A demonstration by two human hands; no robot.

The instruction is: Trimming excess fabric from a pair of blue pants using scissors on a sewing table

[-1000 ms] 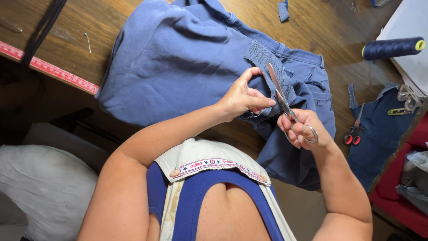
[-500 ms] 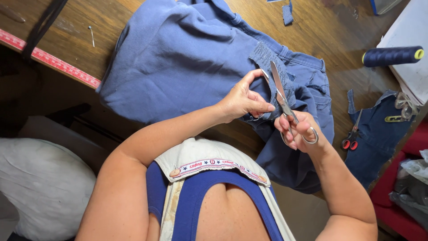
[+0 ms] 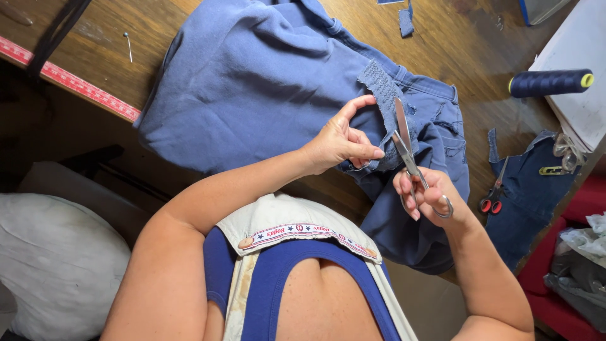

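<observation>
A blue denim garment (image 3: 265, 82) lies spread on the wooden table (image 3: 473, 44). My left hand (image 3: 344, 139) pinches a frayed strip of the garment's edge (image 3: 382, 95) and holds it up. My right hand (image 3: 429, 196) grips a pair of metal scissors (image 3: 405, 148), fingers through the handles. The blades stand apart around the strip, right beside my left fingertips.
A red measuring strip (image 3: 69, 79) runs along the table's near edge. Small red-handled snips (image 3: 493, 192) lie on a dark denim piece (image 3: 530, 189) at right. A dark thread spool (image 3: 549, 82) lies on a white surface. Denim scraps (image 3: 406, 19) sit at the far side.
The scissors' blades have shifted slightly along the strip, and my left hand has adjusted its pinch on the fabric. The garment stays in place.
</observation>
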